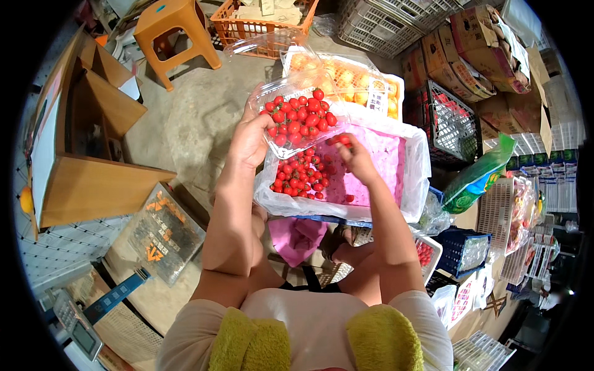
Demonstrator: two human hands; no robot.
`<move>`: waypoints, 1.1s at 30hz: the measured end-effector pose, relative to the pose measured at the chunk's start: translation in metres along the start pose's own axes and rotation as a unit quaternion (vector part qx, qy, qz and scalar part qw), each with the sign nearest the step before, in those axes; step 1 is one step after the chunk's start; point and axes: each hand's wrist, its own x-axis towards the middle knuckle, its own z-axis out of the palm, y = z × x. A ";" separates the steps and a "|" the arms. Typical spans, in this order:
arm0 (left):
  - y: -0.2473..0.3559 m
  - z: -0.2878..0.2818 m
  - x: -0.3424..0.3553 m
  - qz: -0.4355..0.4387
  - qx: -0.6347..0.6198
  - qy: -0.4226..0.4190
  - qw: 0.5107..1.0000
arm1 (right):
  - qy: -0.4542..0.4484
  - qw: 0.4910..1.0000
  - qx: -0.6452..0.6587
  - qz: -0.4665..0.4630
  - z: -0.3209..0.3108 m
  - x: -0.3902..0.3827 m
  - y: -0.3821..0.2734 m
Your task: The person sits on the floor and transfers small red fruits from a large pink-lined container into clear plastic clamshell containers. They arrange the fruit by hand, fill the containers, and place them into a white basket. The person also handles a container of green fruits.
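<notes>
My left hand (249,139) grips a clear plastic clamshell (300,117) full of red cherry tomatoes, its lid (266,46) hinged open at the far side. The clamshell is held tilted over a crate (414,173) lined with white plastic and pink sheet (377,173). More cherry tomatoes (297,176) lie in the crate's left part, partly hidden under the clamshell. At the right edge of the clamshell, my right hand (356,157) has its fingers curled on red cherry tomatoes (341,139).
Behind are a crate of orange fruit (352,83), an orange stool (167,31) and basket (247,18). Cardboard boxes (479,49), black crate (448,123) and green bag (479,176) stand right. A wooden cabinet (105,185) is left; pink cloth (294,241) lies below the crate.
</notes>
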 end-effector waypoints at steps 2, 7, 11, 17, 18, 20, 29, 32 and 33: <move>-0.002 -0.002 0.000 0.004 0.020 0.000 1.000 | 0.036 0.987 0.108 0.110 -0.025 -0.016 -0.046; -0.005 0.007 -0.003 -0.017 0.040 -0.017 0.999 | 0.048 0.993 0.100 -0.038 -0.044 -0.023 -0.112; -0.011 0.011 -0.006 -0.065 0.022 -0.066 0.995 | -0.020 0.967 -0.086 -0.239 -0.020 -0.011 -0.155; -0.002 0.011 -0.014 -0.070 0.022 -0.056 0.996 | 0.124 0.984 0.053 -0.112 -0.037 -0.011 -0.124; -0.002 0.012 -0.012 -0.072 0.015 -0.058 0.996 | 0.141 0.986 -0.024 -0.087 -0.049 -0.010 -0.088; -0.001 0.014 -0.011 -0.077 0.000 -0.061 0.995 | 0.107 0.980 -0.168 -0.014 -0.045 -0.016 -0.021; 0.001 0.010 -0.011 -0.053 0.014 -0.073 0.996 | -0.069 0.945 -0.317 0.031 0.004 -0.053 0.051; 0.000 0.008 -0.010 -0.042 0.019 -0.066 0.997 | -0.117 0.927 -0.355 0.019 0.000 -0.062 0.046; -0.001 0.009 -0.010 -0.044 0.019 -0.063 0.997 | -0.143 0.932 -0.332 0.013 -0.005 -0.064 0.038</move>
